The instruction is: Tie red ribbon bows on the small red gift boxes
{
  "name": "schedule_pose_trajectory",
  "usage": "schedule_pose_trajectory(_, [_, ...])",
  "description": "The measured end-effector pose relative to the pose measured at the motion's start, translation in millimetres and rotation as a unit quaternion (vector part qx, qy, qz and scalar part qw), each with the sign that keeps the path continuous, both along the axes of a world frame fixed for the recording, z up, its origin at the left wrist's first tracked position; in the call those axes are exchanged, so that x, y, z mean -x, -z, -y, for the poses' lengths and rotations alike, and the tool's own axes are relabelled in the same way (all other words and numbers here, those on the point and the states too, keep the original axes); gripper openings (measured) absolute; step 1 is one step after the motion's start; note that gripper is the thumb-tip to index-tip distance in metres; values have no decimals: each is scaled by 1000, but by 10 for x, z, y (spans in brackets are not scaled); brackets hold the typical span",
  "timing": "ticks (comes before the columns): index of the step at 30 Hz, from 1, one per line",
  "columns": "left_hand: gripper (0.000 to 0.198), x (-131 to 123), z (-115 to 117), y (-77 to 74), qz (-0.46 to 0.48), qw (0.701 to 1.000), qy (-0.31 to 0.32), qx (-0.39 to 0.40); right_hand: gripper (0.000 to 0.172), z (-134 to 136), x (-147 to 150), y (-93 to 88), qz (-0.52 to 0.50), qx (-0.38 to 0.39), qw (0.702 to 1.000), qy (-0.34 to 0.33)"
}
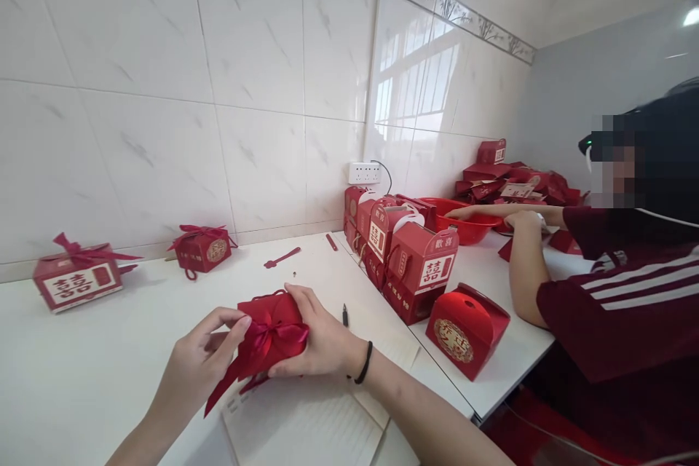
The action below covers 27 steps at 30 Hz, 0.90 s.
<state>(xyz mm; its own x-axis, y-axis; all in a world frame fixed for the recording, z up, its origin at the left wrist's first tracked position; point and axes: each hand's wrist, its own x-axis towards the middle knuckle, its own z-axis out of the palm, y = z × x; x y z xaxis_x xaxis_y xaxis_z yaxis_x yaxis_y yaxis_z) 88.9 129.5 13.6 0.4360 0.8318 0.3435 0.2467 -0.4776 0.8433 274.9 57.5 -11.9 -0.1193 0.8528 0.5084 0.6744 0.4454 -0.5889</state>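
Observation:
A small red box point(261, 358) with a shiny magenta ribbon bow point(273, 336) on its near face is between my two hands, above an open notebook point(306, 422). My left hand point(204, 349) pinches the ribbon at the left side of the bow, and a ribbon tail hangs below its fingers. My right hand point(320, 338) wraps round the right side of the box, fingers behind and thumb in front at the bottom. A black band is on the right wrist.
Two ribboned boxes point(79, 275) point(204, 250) stand at the back left. Red boxes point(418, 273) are grouped at centre right, beside a lone red box point(467, 331). A pen point(345, 315) lies behind the notebook. At right, a person point(617, 298) reaches into a red basin point(472, 227).

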Motion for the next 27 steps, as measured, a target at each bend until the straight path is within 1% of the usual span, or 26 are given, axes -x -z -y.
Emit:
schedule_pose_trajectory(4, [36, -10, 14, -15, 8, 1000, -2, -6, 119, 5, -1, -1, -7, 1, 1000, -5])
schedule_pose_trajectory(8, [33, -15, 19, -24, 6, 998, -15, -58, 120, 17, 10, -28, -8, 11, 1000, 1])
schedule_pose_trajectory(13, [33, 0, -46, 70, -35, 987, -60, -144, 125, 21, 21, -47, -5, 22, 1000, 11])
schedule_pose_trajectory(18, [31, -14, -69, 149, -49, 981, -63, -179, 124, 20, 13, -37, 1, 27, 1000, 10])
schedule_pose_trajectory(23, [29, -18, -68, 140, -28, 973, -71, -219, 123, 27, 22, -45, 2, 17, 1000, 16])
schedule_pose_trajectory(25, [27, -24, -61, 120, 3, 971, -57, -234, 124, 29, 23, -51, 3, 20, 1000, 17])
schedule_pose_trajectory(27, [25, -37, -44, 106, 39, 974, -43, -219, 123, 29, 18, -49, 3, 20, 1000, 17])
